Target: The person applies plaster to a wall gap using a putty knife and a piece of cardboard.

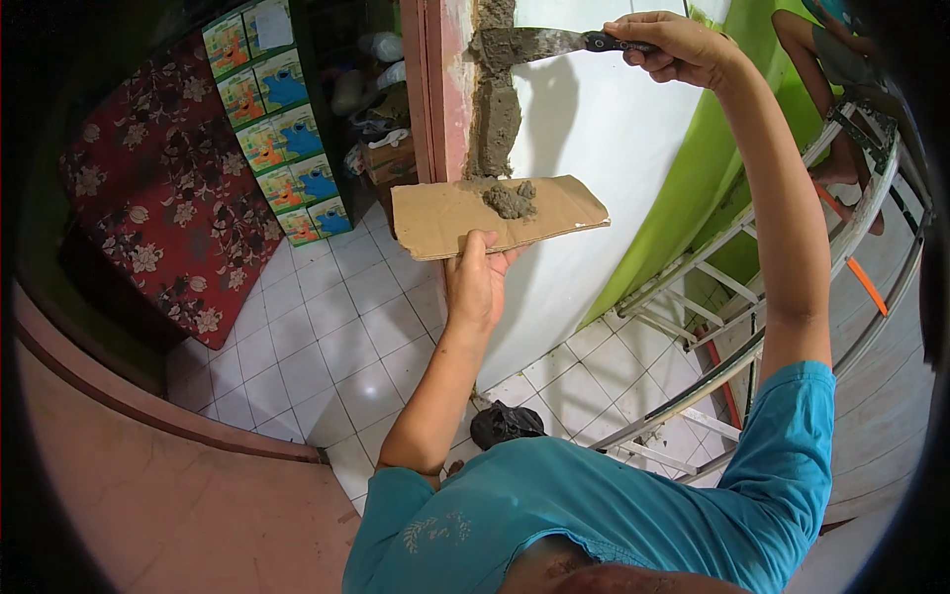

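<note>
My right hand is closed round the black handle of a putty knife, raised at the top of the head view. Its blade, smeared with grey mortar, lies against a strip of wet mortar that runs down the wall beside the door frame. Lower down, my left hand holds a piece of cardboard roughly level, thumb on top and fingers underneath. A small lump of mortar sits on the cardboard, close to the wall.
An aluminium ladder stands at the right, with another person's leg near its top. A black plastic bag lies on the tiled floor. Left of the pink door frame are a patterned cabinet and a red floral mattress.
</note>
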